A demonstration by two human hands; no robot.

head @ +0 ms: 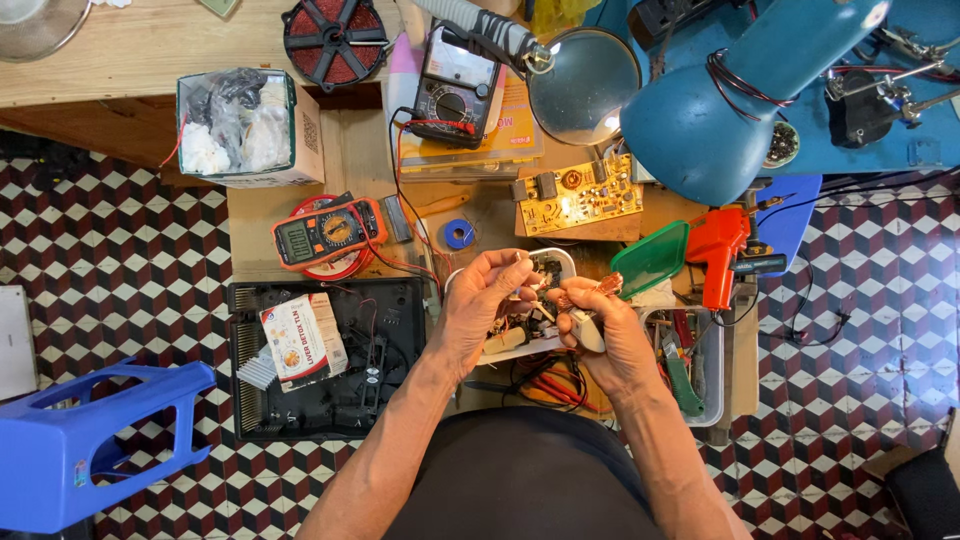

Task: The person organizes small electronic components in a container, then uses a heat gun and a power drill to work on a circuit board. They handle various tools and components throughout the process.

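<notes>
A checkered tile floor (120, 250) surrounds the wooden workbench (350, 150); a blue lamp (740, 100) shines up-right of the fingers, a blue stool (90, 440) far left.

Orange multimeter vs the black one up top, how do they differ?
The orange digital multimeter has a number display and lies flat across a red reel. The black analog multimeter has a needle scale and lies on papers, farther from both hands. Both have a round selector dial and leads attached.

Head camera looks down (close) overhead.
</notes>
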